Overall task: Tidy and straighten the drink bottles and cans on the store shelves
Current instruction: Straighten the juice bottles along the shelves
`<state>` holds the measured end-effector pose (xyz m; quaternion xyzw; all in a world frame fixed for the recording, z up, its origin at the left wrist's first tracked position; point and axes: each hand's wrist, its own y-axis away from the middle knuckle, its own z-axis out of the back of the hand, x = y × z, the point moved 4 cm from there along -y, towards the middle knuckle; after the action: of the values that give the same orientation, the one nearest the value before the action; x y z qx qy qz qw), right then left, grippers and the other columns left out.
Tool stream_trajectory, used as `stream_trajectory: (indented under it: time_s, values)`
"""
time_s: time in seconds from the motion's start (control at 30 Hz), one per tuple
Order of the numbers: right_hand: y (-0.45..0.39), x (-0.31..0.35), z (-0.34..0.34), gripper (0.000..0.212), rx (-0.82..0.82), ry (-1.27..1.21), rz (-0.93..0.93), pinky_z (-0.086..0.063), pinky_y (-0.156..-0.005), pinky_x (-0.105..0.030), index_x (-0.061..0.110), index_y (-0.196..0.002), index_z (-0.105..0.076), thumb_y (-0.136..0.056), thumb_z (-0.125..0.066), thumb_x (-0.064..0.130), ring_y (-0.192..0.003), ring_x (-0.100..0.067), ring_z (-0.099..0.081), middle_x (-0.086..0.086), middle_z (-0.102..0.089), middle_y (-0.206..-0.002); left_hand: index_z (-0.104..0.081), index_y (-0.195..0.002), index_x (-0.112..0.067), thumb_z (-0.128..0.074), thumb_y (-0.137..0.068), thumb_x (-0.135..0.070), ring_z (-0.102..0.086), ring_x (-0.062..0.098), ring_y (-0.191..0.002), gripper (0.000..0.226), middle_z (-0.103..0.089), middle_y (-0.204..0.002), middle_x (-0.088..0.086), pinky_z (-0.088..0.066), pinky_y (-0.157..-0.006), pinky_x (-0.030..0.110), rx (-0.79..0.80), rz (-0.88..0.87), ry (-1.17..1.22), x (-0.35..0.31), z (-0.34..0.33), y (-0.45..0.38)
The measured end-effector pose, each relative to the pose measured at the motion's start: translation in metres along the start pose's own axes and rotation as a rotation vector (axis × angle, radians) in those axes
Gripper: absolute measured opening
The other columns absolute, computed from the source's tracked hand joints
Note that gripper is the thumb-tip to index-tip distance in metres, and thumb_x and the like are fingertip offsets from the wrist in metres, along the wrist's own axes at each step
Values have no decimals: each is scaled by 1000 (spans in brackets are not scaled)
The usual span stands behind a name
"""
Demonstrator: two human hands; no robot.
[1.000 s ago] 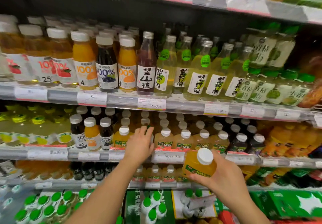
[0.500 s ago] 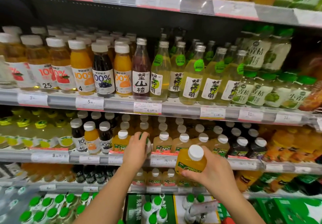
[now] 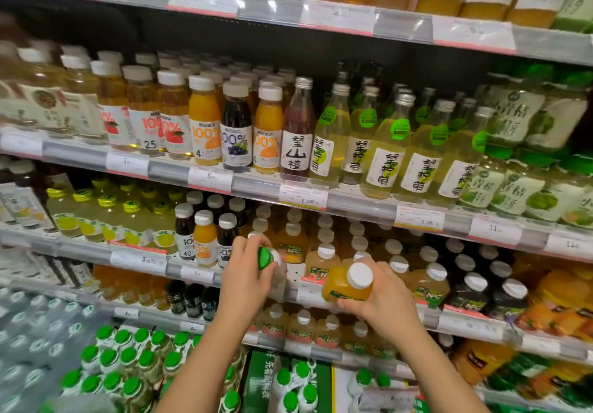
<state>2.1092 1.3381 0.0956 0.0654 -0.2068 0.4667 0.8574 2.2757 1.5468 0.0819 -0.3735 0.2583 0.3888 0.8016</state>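
Because a green-capped bottle [image 3: 268, 263] does not belong among the white-capped NFC juice bottles [image 3: 324, 261] on the middle shelf [image 3: 138, 257], the left hand [image 3: 248, 276] grasps it at the shelf's front edge, fingers curled round its neck. The right hand [image 3: 382, 300], just right of that shelf spot, holds an orange juice bottle [image 3: 348, 284] tilted, probably to fill the gap.

This is a shop, in the drinks aisle. Tiered shelves [image 3: 359, 200] run across the wall, packed with rows of juice bottles [image 3: 205, 123] facing outward, and price tags [image 3: 303, 195] sit in clear strips along every shelf edge. Shrink-wrapped packs of green-capped bottles [image 3: 122, 358] are stacked below.
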Motion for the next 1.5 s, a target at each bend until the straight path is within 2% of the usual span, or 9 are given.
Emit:
stream_trajectory:
  time_s: [0.13,0.3,0.47,0.63,0.73,0.93,1.07,1.33,1.5]
  values:
    - [-34,20,-15,64,-4,-12,60,-49,-75,-35,47,-113,-48,-62,-81,69,-105,-18,-61,14,-59,-107,-52,-118,-29,-74,-88,-20,-49,3,-93,38,-44,-115,-13,-41,-70,26,-115,69,54,-4,36,33]
    - [-67,61,-36,85,-26,77,122,-57,-81,-37,35,-135,-56,-65,-74,80,-111,-21,-66,9,-71,-117,-49,-117,-33,-75,-88,-19,-51,5,-103,41,-47,-117,-13,-44,-82,30,-145,137,76,4,59,56]
    - [-89,84,-57,82,-5,216,131,-55,-76,-36,31,-132,-57,-67,-76,78,-106,-26,-69,1,-74,-112,-51,-119,-34,-75,-89,-21,-49,0,-102,41,-48,-120,-14,-44,-85,28,-177,161,74,5,86,64]
    - [-109,99,-68,64,12,288,105,-50,-66,-32,26,-110,-65,-69,-78,74,-95,-23,-72,1,-75,-97,-49,-115,-38,-76,-87,-22,-51,-2,-96,42,-46,-114,-17,-43,-77,23,-221,150,48,4,104,70]
    - [-117,98,-77,58,54,298,84,-51,-68,-33,25,-96,-61,-68,-80,72,-93,-24,-72,0,-75,-93,-48,-114,-39,-78,-85,-20,-51,-2,-97,46,-47,-113,-16,-41,-77,18,-208,144,23,10,106,73]
    - [-123,88,-90,63,65,336,57,-50,-69,-33,25,-95,-56,-69,-74,80,-88,-20,-69,4,-69,-88,-49,-113,-39,-79,-84,-21,-53,-8,-96,46,-46,-115,-19,-43,-81,13,-134,209,13,16,97,73]
    - [-120,83,-98,69,103,408,97,-48,-77,-35,23,-111,-58,-72,-72,78,-93,-20,-67,4,-70,-96,-48,-113,-40,-78,-85,-23,-52,-11,-101,45,-46,-116,-20,-38,-75,8,-106,202,14,18,92,68]
    - [-126,85,-98,59,197,451,132,-43,-79,-40,20,-131,-53,-88,-72,56,-112,-27,-66,-3,-69,-121,-48,-113,-41,-78,-86,-21,-52,-7,-99,45,-47,-113,-15,-41,-75,21,-87,181,41,18,85,66]
    - [-114,85,-93,57,156,484,193,-46,-97,-47,19,-139,-45,-94,-68,46,-116,-32,-63,-6,-67,-126,-48,-111,-42,-79,-85,-25,-54,-6,-95,44,-47,-111,-22,-45,-76,24,-52,171,22,19,78,62]
